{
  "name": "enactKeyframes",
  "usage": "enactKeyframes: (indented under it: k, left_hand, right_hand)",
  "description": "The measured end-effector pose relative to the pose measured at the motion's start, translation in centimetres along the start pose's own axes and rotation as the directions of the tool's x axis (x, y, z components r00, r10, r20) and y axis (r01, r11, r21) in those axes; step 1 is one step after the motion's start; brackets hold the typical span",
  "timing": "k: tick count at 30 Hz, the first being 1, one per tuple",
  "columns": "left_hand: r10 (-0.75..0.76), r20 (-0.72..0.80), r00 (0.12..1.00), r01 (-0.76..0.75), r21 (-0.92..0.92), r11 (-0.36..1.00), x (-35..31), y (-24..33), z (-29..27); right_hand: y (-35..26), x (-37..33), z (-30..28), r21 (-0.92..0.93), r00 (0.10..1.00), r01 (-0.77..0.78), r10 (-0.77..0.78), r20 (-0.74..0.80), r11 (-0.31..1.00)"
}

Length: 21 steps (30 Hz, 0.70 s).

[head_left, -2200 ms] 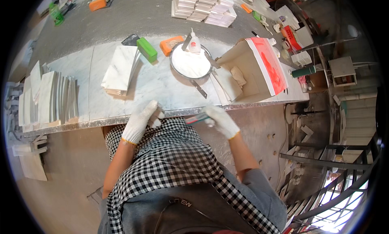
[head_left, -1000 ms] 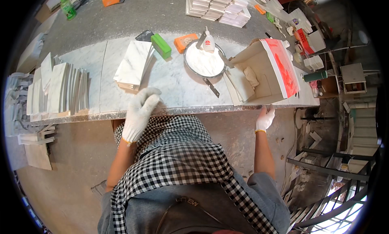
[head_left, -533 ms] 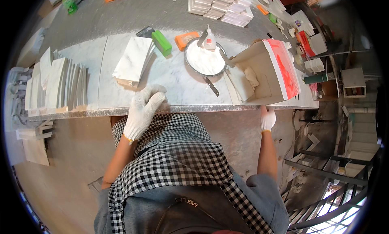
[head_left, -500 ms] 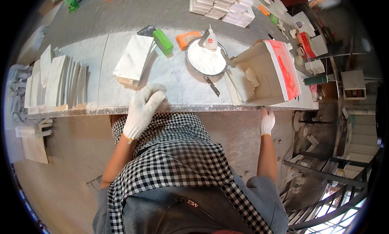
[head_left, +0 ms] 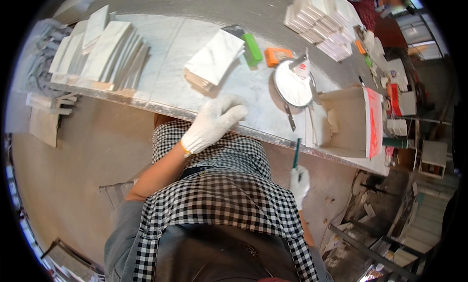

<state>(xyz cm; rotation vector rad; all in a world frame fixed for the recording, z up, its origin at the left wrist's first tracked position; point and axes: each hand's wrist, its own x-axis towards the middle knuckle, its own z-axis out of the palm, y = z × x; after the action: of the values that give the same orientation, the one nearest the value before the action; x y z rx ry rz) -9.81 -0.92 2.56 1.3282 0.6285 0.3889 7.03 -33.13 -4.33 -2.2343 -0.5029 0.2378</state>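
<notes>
My left hand [head_left: 214, 123], in a white knit glove, lies at the table's front edge with its fingers curled in and the thumb close to them; nothing shows in it. Just beyond it lies a short stack of white grey-veined tiles [head_left: 214, 55]. My right hand [head_left: 300, 185], gloved too, is closed on a thin dark green pencil-like stick [head_left: 297, 152], held upright in front of the table edge. Beyond and to the right of that hand, an open cardboard box [head_left: 343, 130] lies on the table.
A round pan of white paste [head_left: 291, 89] holds a small white bottle [head_left: 302, 69]. Green [head_left: 252, 50] and orange [head_left: 278, 56] blocks lie near it. Upright tiles [head_left: 109, 52] stand at the left; more tiles [head_left: 319, 18] are piled at the back. Another person [head_left: 368, 11] is at the far right.
My right hand has come away from the table edge by the box, toward my body, and the green stick now shows in it. The view has turned, shifting the tabletop things.
</notes>
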Motion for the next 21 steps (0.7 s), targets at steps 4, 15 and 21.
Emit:
enactKeyframes:
  k: [4, 15, 21]
  left_hand:
    - [0.005, -0.038, 0.999, -0.004, 0.032, 0.999, -0.6, 0.2, -0.8]
    - [0.069, -0.032, 0.997, -0.067, 0.072, 0.995, -0.8, -1.4, -1.2]
    - [0.066, -0.145, 0.987, -0.056, 0.070, 0.996, -1.1, -0.6, -2.0]
  right_hand:
    - [-4.4, 6.2, -0.7, -0.561, 0.965, 0.252, -0.251, 0.080, 0.789]
    - [-8.1, 14.6, -2.3, -0.896, 0.988, 0.005, -0.142, -0.065, 0.444]
    - [-9.1, 14.9, -0.7, -0.880, 0.998, 0.055, -0.058, 0.031, 0.471]
